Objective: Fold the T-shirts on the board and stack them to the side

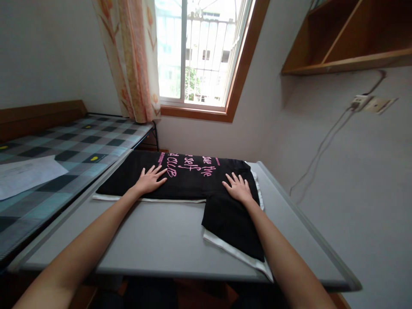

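Note:
A black T-shirt with pink lettering lies sideways across the grey table, folded along its far side. One sleeve points toward me, and a white layer shows along the near edges and at the right end. My left hand rests flat on the shirt's body beside the lettering, fingers spread. On the right part of the shirt, above the sleeve, my right hand also lies flat with its fingers apart. Neither hand grips the cloth.
The grey table has raised edging. A bed with a checked cover stands along its left side, with white paper on it. Behind are a curtain and window. A wooden shelf and plugged-in cable are on the right wall.

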Tool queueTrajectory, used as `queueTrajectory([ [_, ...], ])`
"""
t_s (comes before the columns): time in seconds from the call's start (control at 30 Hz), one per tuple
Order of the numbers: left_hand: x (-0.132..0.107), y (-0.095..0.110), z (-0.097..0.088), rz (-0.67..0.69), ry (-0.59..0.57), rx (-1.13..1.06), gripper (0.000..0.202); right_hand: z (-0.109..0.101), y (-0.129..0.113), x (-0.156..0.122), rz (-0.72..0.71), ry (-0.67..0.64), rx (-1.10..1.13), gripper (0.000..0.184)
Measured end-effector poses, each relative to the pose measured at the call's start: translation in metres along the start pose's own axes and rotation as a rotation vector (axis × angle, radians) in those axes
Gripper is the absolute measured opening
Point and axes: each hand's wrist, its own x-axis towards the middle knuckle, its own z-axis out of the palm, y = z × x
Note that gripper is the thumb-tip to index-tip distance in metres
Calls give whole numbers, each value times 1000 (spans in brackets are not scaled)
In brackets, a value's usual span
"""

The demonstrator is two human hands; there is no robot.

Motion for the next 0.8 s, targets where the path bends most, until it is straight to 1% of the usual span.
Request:
queueTrajectory([
  [0.17, 1, 0, -4, 6, -64, 14, 60, 1, 0, -4, 2, 0, -16, 65],
  [0.27, -2, -2, -3, 28, -76, 11, 60, 3, 0, -10, -2, 6, -23, 65],
  [0.43, -14, -6, 0, 31, -59, 6, 59, 6, 0, -25, -12, 14, -47, 65],
  [0.57, -24, -4, 1, 33, -45, 8, 59, 7, 1, -35, -20, 24, -56, 66],
  [0.7, -28, 0, 1, 26, -10, 9, 59, 6, 2, -37, -21, 23, -37, 65],
  [0.8, -29, -2, -2, 25, 4, -25, 60, 4, 4, -37, -34, 25, -20, 65],
])
